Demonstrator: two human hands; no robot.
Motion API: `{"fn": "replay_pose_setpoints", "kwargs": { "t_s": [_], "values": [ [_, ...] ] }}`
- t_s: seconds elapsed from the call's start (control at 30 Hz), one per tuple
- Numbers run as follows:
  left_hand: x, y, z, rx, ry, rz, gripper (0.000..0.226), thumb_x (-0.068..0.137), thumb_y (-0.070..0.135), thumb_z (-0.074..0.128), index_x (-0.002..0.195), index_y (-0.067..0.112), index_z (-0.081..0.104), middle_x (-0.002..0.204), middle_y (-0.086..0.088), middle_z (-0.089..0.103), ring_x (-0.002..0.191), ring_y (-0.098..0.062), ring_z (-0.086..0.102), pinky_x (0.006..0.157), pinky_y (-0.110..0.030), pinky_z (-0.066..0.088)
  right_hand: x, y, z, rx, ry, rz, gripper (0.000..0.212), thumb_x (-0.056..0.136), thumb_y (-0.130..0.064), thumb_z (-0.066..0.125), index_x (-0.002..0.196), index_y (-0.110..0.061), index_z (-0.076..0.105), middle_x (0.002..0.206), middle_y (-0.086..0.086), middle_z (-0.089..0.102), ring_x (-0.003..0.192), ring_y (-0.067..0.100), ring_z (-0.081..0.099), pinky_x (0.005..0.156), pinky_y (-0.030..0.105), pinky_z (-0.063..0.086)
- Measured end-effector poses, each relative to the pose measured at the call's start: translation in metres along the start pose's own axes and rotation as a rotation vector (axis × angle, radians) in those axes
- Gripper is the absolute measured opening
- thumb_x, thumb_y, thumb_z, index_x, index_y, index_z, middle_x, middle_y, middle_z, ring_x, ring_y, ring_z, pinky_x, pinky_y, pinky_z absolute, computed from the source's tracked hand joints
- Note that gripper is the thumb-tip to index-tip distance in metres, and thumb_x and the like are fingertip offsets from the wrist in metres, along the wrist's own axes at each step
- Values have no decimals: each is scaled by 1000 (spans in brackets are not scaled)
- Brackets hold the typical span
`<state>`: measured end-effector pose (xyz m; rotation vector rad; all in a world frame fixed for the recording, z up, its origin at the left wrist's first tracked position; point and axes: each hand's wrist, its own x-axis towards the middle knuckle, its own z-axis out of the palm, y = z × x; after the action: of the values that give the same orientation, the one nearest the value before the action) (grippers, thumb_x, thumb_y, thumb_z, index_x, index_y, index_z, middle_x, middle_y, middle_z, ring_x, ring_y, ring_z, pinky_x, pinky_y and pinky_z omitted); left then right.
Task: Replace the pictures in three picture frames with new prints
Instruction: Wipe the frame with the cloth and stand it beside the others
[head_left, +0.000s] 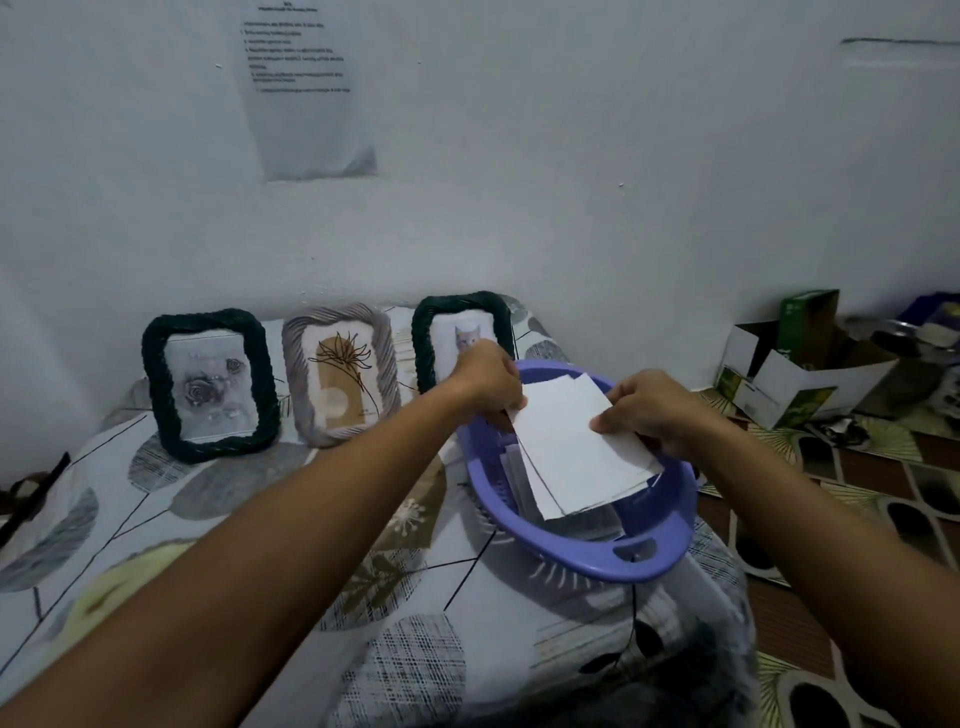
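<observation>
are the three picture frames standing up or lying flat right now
Standing. The rose frame, flower frame and cat frame all stand in a row at the wall, pictures facing out.

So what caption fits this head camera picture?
Both hands hold white prints over purple basket beside three frames.
</observation>
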<state>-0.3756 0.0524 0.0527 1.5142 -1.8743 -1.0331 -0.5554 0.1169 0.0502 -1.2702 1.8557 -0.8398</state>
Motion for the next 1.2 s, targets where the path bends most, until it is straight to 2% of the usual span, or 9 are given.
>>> {"fn": "replay_pose_setpoints", "kwargs": {
  "t_s": [0.2, 0.4, 0.57, 0.67, 0.77, 0.9, 1.0, 1.13, 1.2],
  "values": [
    [15, -2, 13, 405, 49, 120, 20, 76, -1, 68, 96, -1, 67, 93, -15, 68, 86, -29, 66, 77, -39, 58, 19, 10, 20, -289, -6, 2, 20, 76, -3, 76, 89, 7, 66, 76, 16, 61, 68, 26, 57, 52, 27, 43],
    [5, -16, -4, 370, 290, 274, 24, 79, 4, 63, 102, 10, 68, 98, -6, 67, 89, -21, 62, 81, -37, 54, 30, 19, 36, -438, -24, 21, 18, 77, -4, 75, 85, 4, 62, 79, 17, 59, 68, 27, 56, 57, 30, 43],
    [-10, -39, -17, 208, 291, 202, 22, 82, 6, 66, 103, 10, 62, 97, -6, 62, 83, -19, 60, 70, -33, 56, 21, 20, 40, -634, -24, 5, 39, 79, -15, 76, 107, 0, 53, 104, 18, 61, 81, 29, 58, 64, 32, 45],
    [-20, -45, -19, 46, 181, 68, 27, 84, 3, 65, 106, 10, 52, 93, -7, 55, 71, -18, 62, 49, -25, 54, 15, 18, 44, -804, 2, -93, 25, 83, -14, 70, 95, -6, 50, 108, 18, 59, 77, 29, 53, 63, 33, 43],
    [-27, -48, -22, -87, 94, -58, 36, 84, 2, 66, 111, 14, 45, 98, -8, 52, 75, -24, 64, 51, -33, 58, 12, 10, 40, -892, 54, -165, 14, 86, -12, 61, 87, -9, 47, 100, 15, 61, 78, 30, 55, 65, 31, 42],
    [-42, -54, -26, -324, -33, -174, 35, 86, 0, 63, 113, 10, 42, 100, -16, 58, 73, -30, 69, 48, -33, 55, 19, -5, 11, -735, 216, -220, 6, 81, -12, 59, 76, -9, 60, 68, 10, 67, 60, 25, 67, 70, 35, 57],
    [-54, -62, -25, -463, -101, -216, 35, 86, -1, 63, 115, 8, 45, 103, -24, 65, 77, -35, 71, 54, -39, 59, 22, 1, -17, -711, 366, -246, 9, 82, -17, 59, 86, -12, 65, 87, 13, 67, 77, 30, 63, 72, 35, 53],
    [-63, -69, -19, -610, -108, -235, 43, 84, -5, 63, 122, 5, 45, 98, -27, 68, 76, -36, 71, 58, -42, 60, 16, 24, -28, -556, 126, -73, 20, 93, -25, 57, 95, -6, 63, 89, 14, 64, 67, 25, 59, 55, 28, 47],
    [-62, -69, -17, -649, -94, -235, 41, 84, -7, 62, 120, 3, 46, 98, -27, 67, 79, -38, 71, 63, -47, 60, 15, 32, -26, -470, 64, -52, 22, 95, -22, 55, 98, -3, 65, 90, 16, 66, 69, 27, 61, 56, 29, 48]
  ]
}}
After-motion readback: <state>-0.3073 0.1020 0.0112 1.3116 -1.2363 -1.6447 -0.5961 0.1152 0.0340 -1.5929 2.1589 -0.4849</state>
